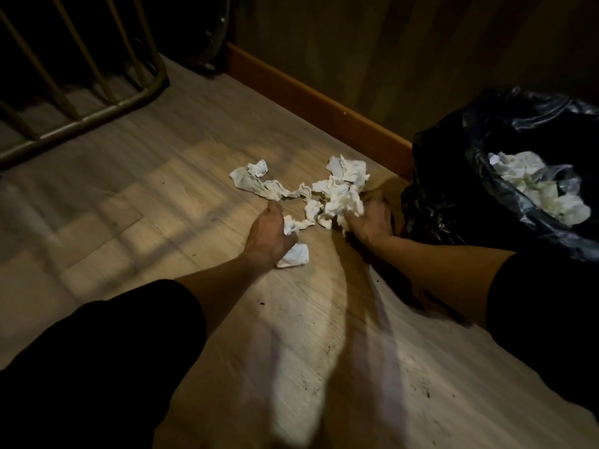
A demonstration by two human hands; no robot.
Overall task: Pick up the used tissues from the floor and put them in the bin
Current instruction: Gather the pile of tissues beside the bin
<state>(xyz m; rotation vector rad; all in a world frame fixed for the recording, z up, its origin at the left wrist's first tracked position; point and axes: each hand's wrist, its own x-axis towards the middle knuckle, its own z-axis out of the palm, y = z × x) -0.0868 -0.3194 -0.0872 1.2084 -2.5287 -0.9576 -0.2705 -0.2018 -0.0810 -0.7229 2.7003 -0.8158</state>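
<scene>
Crumpled white tissues lie on the wooden floor in the middle of the view. My left hand (270, 236) grips a small tissue wad (293, 225), and another small tissue (293, 257) lies under its wrist. My right hand (364, 218) clutches a big bunch of tissues (342, 197). A long twisted tissue (256, 179) stretches away to the left, loose on the floor. The bin (453, 176), lined with a black plastic bag, stands at the right, with several white tissues (544, 186) inside it.
A wooden skirting board (311, 102) and wall run behind the tissues. A metal railing (81, 92) stands at the upper left. Dark specks of dirt dot the floor near me. My dark-clothed knees fill the lower corners.
</scene>
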